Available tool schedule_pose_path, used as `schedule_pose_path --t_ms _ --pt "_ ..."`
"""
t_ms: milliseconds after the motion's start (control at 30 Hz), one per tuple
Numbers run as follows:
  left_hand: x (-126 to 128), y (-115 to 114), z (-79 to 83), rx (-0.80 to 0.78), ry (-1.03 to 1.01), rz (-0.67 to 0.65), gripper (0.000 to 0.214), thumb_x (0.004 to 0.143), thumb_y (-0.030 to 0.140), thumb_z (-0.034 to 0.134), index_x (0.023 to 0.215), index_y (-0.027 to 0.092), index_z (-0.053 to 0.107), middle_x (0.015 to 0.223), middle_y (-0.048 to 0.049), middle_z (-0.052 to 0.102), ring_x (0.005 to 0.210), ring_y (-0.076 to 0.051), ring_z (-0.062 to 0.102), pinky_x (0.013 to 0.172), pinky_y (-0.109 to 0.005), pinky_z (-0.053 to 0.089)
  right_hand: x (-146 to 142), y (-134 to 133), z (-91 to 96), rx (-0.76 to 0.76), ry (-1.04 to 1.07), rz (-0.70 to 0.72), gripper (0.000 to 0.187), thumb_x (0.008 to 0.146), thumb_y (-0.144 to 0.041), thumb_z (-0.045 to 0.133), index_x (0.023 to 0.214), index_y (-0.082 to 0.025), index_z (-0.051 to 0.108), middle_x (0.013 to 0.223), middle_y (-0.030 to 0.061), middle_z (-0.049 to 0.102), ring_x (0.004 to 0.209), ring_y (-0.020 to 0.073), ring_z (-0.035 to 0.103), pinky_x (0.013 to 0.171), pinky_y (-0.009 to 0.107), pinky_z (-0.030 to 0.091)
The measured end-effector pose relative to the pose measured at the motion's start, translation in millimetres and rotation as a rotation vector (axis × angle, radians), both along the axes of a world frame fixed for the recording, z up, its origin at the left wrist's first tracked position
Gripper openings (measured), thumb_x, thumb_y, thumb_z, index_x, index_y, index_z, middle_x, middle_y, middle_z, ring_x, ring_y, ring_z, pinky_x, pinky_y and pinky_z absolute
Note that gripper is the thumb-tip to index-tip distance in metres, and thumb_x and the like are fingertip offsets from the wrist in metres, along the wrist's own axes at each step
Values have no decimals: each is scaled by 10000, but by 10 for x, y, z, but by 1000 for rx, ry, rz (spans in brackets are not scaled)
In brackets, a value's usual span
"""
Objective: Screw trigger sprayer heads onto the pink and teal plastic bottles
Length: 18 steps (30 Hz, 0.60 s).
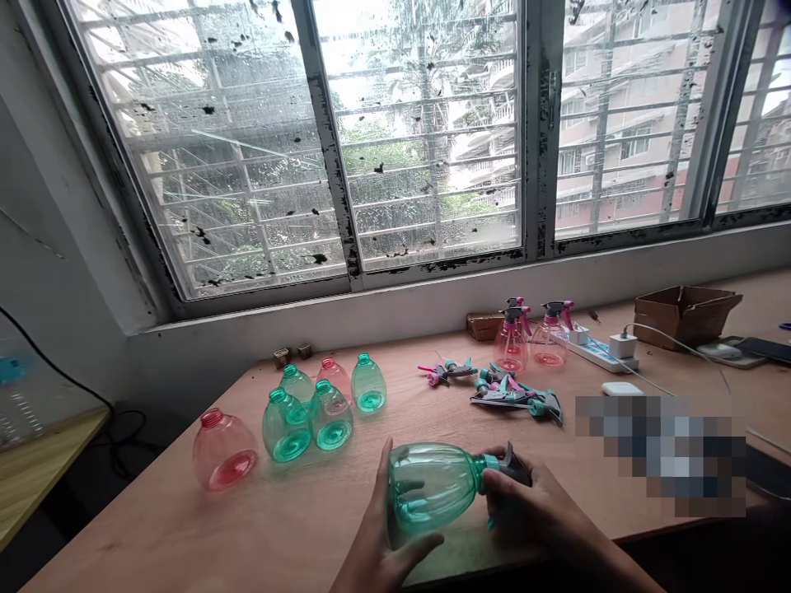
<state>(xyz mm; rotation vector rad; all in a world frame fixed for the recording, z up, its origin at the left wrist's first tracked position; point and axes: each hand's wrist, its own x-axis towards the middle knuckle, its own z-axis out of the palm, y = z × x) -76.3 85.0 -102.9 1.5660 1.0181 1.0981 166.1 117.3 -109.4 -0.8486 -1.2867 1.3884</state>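
Observation:
A clear green plastic spray bottle [432, 486] lies on its side near the front edge of the wooden table [185, 535]. My left hand [376, 535] wraps around its round body. My right hand [525, 502] grips the grey trigger spray head [514, 463] at the bottle's neck. Several open green bottles [309, 412] and a pink one [223, 451] stand to the left, without heads.
Loose spray heads [512, 394] lie mid-table. Two pink bottles with heads [531, 338] stand behind them near a white power strip [602, 350]. A cardboard box [685, 313] and a phone [766, 350] sit at the right. A blurred patch [664, 449] hides something.

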Motion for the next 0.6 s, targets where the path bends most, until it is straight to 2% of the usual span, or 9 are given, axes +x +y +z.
schedule_pose_path --t_ms 133,233,367,500,600 --pt "-3 20 -49 6 34 -3 1218 766 444 799 1562 276 -107 1461 -173 480 1328 -356 491 1145 -497 341 -2 1 -6 4 6 6 472 727 -570 780 919 -158 652 664 11 689 585 185 643 575 292 530" --pt "-14 -3 -48 -1 29 -8 1282 763 517 778 1540 229 -201 1494 -199 438 1380 -365 428 1177 -509 272 0 -1 -9 2 2 10 478 732 -563 779 942 -154 649 664 10 689 580 183 642 569 293 534" --pt "-33 -29 -19 -44 18 -20 1113 851 528 678 1563 213 -118 1563 -195 351 1437 -355 347 1199 -496 233 4 5 -20 9 7 21 489 731 -550 788 976 -149 653 666 8 692 579 177 640 560 284 533" --pt "-20 -9 -20 21 21 -7 1094 817 460 745 1571 279 -27 1627 -137 233 1475 -345 272 1223 -483 181 0 16 -42 5 26 11 475 723 -550 796 941 -154 652 657 2 689 575 176 638 559 278 526" --pt "-3 2 -28 33 23 9 1137 804 430 768 1565 299 -66 1591 -138 308 1443 -337 342 1222 -486 184 -1 23 -53 3 39 20 459 730 -541 796 927 -152 652 658 0 686 572 171 636 552 269 519"
